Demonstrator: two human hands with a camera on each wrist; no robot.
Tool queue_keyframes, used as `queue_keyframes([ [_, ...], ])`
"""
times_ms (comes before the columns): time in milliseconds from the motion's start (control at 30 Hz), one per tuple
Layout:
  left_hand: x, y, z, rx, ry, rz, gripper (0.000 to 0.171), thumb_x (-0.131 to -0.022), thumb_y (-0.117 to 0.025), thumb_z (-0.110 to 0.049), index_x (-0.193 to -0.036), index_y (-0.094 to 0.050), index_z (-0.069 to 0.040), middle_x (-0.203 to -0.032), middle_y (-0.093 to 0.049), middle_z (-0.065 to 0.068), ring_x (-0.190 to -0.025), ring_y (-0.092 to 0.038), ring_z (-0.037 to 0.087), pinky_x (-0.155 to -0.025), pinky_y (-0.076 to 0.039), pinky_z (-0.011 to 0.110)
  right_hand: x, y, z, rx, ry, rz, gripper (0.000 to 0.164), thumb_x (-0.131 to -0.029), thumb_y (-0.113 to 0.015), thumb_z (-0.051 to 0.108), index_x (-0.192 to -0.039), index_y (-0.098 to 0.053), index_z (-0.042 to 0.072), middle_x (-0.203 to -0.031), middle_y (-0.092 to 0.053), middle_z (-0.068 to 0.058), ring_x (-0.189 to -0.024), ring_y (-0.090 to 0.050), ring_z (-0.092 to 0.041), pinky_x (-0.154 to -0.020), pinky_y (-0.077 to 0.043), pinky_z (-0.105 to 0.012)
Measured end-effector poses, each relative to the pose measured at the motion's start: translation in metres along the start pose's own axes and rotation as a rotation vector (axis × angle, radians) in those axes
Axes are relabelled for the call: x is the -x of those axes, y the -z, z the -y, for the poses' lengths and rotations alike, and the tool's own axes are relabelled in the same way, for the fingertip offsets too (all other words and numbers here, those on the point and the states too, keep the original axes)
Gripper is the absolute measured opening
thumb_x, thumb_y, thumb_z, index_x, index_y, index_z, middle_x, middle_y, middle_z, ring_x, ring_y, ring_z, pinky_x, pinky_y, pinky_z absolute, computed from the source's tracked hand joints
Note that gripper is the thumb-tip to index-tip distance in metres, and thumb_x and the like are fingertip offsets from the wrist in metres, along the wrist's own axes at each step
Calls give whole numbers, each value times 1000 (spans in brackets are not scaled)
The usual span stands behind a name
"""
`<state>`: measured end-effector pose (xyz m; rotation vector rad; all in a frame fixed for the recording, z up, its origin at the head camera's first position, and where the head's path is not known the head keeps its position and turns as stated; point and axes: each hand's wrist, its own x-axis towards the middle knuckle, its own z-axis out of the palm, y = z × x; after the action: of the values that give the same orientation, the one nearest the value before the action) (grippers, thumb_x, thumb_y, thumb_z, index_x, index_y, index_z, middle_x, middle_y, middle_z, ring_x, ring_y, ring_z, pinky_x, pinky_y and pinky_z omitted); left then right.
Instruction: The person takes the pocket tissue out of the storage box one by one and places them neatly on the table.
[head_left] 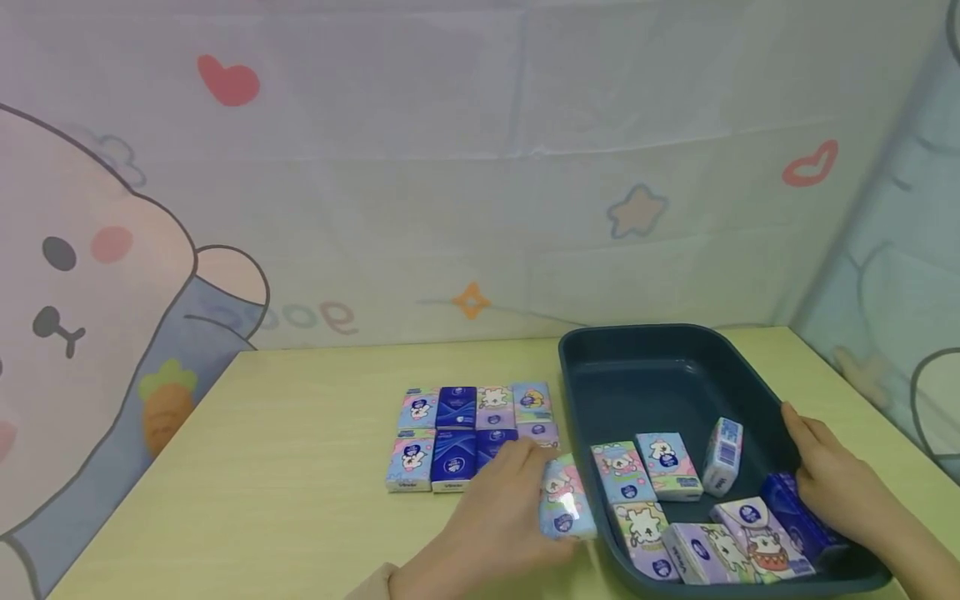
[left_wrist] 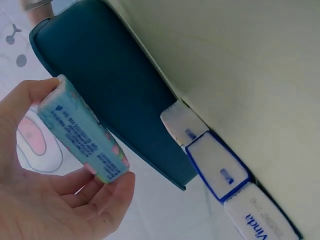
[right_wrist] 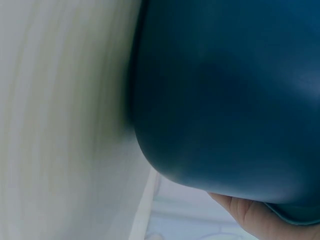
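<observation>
At lower middle, the left hand [head_left: 501, 510] pinches a tissue pack [head_left: 566, 498], thumb and fingers parted only by it, beside the tray [head_left: 637, 387], which the right hand [head_left: 838, 482], lower right, grips; steadiness there should help.

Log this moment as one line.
left hand: holds cartoon tissue pack; right hand: grips teal tray; in tray: assorted packs; on table: packets in two rows
</observation>
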<state>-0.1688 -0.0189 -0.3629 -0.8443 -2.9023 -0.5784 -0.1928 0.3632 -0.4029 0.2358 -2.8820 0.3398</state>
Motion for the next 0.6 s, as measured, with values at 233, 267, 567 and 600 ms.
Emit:
queue_keyframes([
  [233, -1, -10, 6, -108, -56, 75, 80, -63, -82, -47, -128, -54, -10, -114, -56, 0, -103, -52, 15, -94, -49, 32, 2, -1, 0, -1, 9, -17, 72, -77, -50, -10, -142, -20, -20, -125, -41, -40, -102, -52, -59, -74, -49, -63],
  [267, -1, -11, 7, -122, -62, 80, 80, -63, -82, -47, -128, -54, -9, -112, -56, -1, -101, -52, 15, -92, -49, 33, 2, -2, 0, -2, 14, -27, 72, -77, -50, -10, -142, -21, -20, -124, -41, -40, -101, -52, -59, -73, -49, -62],
  [567, -4, -17, 9, -229, -71, 130, 80, -64, -83, -47, -129, -53, -9, -115, -55, 1, -106, -51, 18, -94, -49, 40, 3, -3, 0, -5, 42, -61, 71, -76, -50, -11, -140, -23, -21, -122, -43, -39, -96, -55, -57, -65, -50, -58],
  [600, -4, -18, 9, -235, -73, 133, 81, -64, -83, -45, -129, -52, -9, -116, -55, 1, -107, -51, 18, -94, -49, 40, 3, -3, 0, -7, 41, -57, 70, -76, -50, -11, -140, -23, -21, -122, -43, -39, -96, -55, -57, -64, -50, -57],
])
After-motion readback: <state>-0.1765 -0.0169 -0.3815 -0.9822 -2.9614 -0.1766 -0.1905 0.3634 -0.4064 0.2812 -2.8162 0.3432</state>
